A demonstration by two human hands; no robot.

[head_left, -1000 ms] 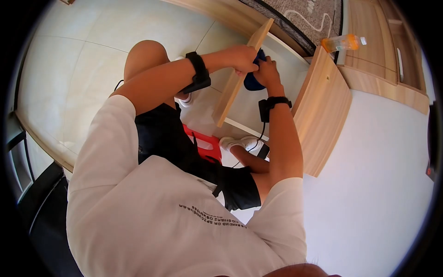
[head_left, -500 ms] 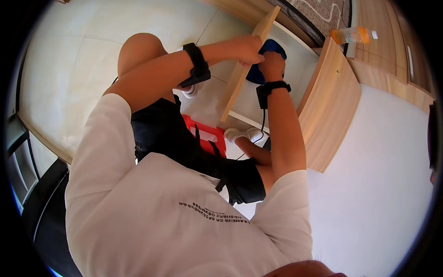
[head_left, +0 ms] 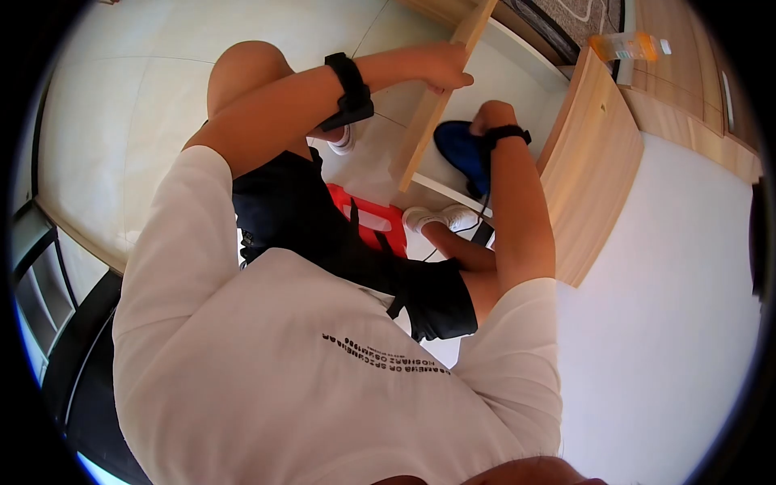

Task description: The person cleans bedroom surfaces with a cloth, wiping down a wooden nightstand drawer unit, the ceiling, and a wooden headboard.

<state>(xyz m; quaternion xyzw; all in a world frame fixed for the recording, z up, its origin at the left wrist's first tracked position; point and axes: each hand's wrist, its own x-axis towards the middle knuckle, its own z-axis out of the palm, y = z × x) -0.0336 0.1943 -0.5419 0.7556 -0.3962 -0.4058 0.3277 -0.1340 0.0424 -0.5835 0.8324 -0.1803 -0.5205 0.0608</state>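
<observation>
A pulled-out drawer shows a light wooden front panel (head_left: 423,129) and a white interior (head_left: 517,69). My left hand (head_left: 447,66) is closed over the top edge of that panel. Inside the drawer, toward its near end, is a dark blue, rounded item (head_left: 459,152) with a blackish rim; its exact kind is unclear. My right hand (head_left: 493,115) is closed at its upper right side, fingers curled and partly hidden. Each wrist wears a black strap with a box, and a cable trails from the right one.
A bottle of orange drink (head_left: 634,47) lies on the wooden cabinet (head_left: 598,162) at right. Near my feet on the tiled floor is a red plastic object (head_left: 396,230). White shoes (head_left: 436,218) show below the drawer. A patterned grey mat (head_left: 578,20) is at the top.
My right hand and the blue item have moved toward the drawer's near end, and more of the item shows. My left hand stays on the front panel. The whole view has shifted slightly.
</observation>
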